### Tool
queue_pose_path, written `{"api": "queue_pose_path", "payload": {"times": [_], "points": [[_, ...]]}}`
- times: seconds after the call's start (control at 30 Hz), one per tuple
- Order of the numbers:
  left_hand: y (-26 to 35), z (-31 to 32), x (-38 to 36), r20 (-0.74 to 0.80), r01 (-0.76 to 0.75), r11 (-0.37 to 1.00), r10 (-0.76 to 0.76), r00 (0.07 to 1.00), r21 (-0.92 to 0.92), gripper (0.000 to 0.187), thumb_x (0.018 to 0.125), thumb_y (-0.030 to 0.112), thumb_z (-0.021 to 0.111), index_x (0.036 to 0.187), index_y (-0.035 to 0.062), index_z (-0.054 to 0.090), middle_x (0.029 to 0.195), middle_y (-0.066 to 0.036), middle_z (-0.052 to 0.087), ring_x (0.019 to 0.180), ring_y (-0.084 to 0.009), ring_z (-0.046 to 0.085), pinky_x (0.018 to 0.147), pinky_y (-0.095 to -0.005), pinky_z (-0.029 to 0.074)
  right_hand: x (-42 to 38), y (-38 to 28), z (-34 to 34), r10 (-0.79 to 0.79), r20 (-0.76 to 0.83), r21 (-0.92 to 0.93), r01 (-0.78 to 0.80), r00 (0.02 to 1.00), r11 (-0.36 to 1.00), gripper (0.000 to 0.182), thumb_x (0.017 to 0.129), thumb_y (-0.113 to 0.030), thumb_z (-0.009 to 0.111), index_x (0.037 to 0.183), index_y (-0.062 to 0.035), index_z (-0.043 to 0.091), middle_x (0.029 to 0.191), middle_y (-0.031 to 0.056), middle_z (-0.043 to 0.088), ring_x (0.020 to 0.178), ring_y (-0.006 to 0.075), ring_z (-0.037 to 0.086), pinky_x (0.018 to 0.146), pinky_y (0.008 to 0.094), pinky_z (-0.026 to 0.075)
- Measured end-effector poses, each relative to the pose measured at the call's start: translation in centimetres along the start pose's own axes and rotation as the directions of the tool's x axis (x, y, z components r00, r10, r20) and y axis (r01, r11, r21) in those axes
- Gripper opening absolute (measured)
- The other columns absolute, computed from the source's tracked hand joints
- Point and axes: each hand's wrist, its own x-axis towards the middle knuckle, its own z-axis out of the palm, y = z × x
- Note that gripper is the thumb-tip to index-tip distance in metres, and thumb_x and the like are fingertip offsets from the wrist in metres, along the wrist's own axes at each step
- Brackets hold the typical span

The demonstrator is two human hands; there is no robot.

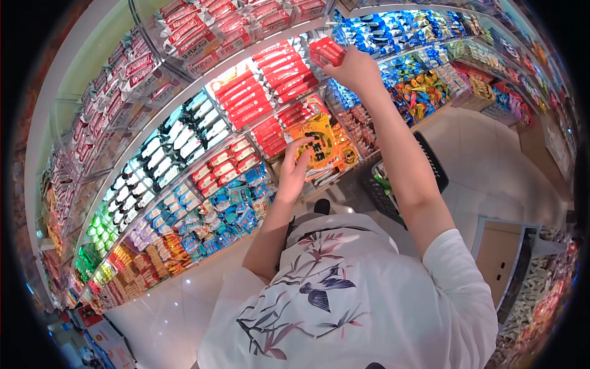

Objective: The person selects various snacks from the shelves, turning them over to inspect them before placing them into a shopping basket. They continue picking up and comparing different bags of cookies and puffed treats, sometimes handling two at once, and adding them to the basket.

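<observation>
At the back of the upper shelf, my right hand (359, 75) is closed around a red-wrapped snack packet (327, 53), beside rows of similar red packets (284, 69). My left hand (294, 172) is lower and nearer to me, thumb and index finger apart, overlapping the left edge of an orange bag (321, 144) with dark printing. That bag lies over the lower bins, with red packets (268, 136) to its left. Part of the left hand's other fingers is hidden.
A dark shopping basket (433, 163) with something green inside stands right of my body, under my right arm. Clear dividers separate the bins. Blue packets (384, 34) fill the right shelf; blue-wrapped sweets (230, 206) lie front left. An upper tier (184, 77) overhangs on the left.
</observation>
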Motion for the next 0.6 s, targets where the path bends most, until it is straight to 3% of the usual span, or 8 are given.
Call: {"api": "queue_pose_path", "payload": {"times": [0.03,0.07,0.17,0.23,0.37,0.5,0.53,0.6], "points": [[-0.1,-0.4,0.0,0.033,0.067,0.995,-0.07,0.997,0.077,0.027,0.095,0.005,0.048,0.122,0.0054,0.054,0.128,-0.008,0.05,0.108,-0.013,0.048,0.09,-0.0247,0.038,-1.0,0.1,-1.1,0.042,0.018,0.015,-0.042,0.999,0.999,0.062,0.066,-0.047,0.07,0.097,0.006,0.059,0.087,0.0227,0.067,0.086,0.0372,0.066,0.078,0.0424,0.053],[-0.9,-0.2,0.3,-0.01,-0.099,0.99,0.1,0.995,0.103,0.019,0.096,0.01,0.05,0.11,0.0054,0.062,0.117,-0.004,0.057,0.094,-0.0081,0.048,0.078,-0.0218,0.038,-2.2,1.2,-1.5,0.042,0.029,0.11,-0.045,0.999,0.993,0.06,0.068,-0.046,0.069,0.097,0.0055,0.06,0.087,0.0219,0.067,0.084,0.0362,0.067,0.076,0.0416,0.053],[-0.5,0.0,0.3,-0.013,0.012,0.999,-0.011,1.0,0.045,0.024,0.097,0.013,0.048,0.115,0.002,0.059,0.115,-0.006,0.059,0.105,-0.011,0.051,0.093,-0.0253,0.036,-7.4,2.8,-2.4,0.003,0.038,0.269,-0.014,0.999,0.963,0.053,0.072,-0.042,0.068,0.098,0.0029,0.06,0.086,0.0201,0.068,0.08,0.0335,0.068,0.073,0.0393,0.053],[-1.2,0.5,0.4,-0.018,0.05,0.998,-0.051,0.999,-0.041,0.023,0.096,0.015,0.052,0.114,0.0028,0.06,0.114,-0.004,0.059,0.101,-0.0099,0.051,0.089,-0.0248,0.037,-11.6,2.4,-2.4,-0.046,0.008,0.364,0.04,0.999,0.93,0.044,0.075,-0.031,0.071,0.104,0.0006,0.057,0.086,0.0196,0.067,0.08,0.0317,0.068,0.073,0.0376,0.053],[-3.4,2.4,1.1,-0.011,0.132,0.963,-0.139,0.99,-0.235,0.028,0.091,0.019,0.062,0.115,0.0047,0.059,0.11,-0.002,0.058,0.099,-0.0095,0.051,0.087,-0.0268,0.039,-16.8,3.1,0.9,-0.276,-0.129,0.141,0.293,0.952,0.946,0.057,0.069,-0.017,0.077,0.118,-0.0036,0.051,0.107,0.0161,0.06,0.099,0.0296,0.061,0.08,0.0371,0.051],[-3.4,3.6,1.5,0.031,0.25,0.895,-0.257,0.966,-0.369,0.04,0.086,0.024,0.068,0.118,0.0031,0.055,0.112,-0.005,0.059,0.104,-0.0119,0.054,0.092,-0.0288,0.041,-19.1,3.8,1.8,-0.391,-0.141,0.134,0.408,0.91,0.903,0.063,0.067,-0.017,0.079,0.121,-0.0047,0.048,0.12,0.0158,0.053,0.108,0.0333,0.054,0.089,0.0406,0.047],[-3.1,3.8,1.4,0.035,0.273,0.879,-0.282,0.959,-0.391,0.04,0.086,0.023,0.068,0.118,0.0027,0.055,0.113,-0.005,0.06,0.104,-0.0123,0.055,0.092,-0.0292,0.043,-19.7,3.7,1.4,-0.424,-0.142,0.153,0.443,0.894,0.883,0.062,0.07,-0.021,0.078,0.121,-0.0024,0.048,0.113,0.0159,0.054,0.103,0.0313,0.056,0.082,0.0381,0.049],[-2.6,4.1,1.2,0.037,0.291,0.845,-0.307,0.951,-0.448,0.042,0.086,0.022,0.069,0.119,0.0023,0.055,0.112,-0.007,0.061,0.101,-0.0134,0.058,0.088,-0.0301,0.047,-20.1,4.3,1.2,-0.32,-0.041,0.345,0.314,0.947,0.885,0.062,0.073,-0.023,0.077,0.122,-0.0021,0.046,0.111,0.0172,0.055,0.102,0.0307,0.057,0.082,0.0367,0.049]]}}
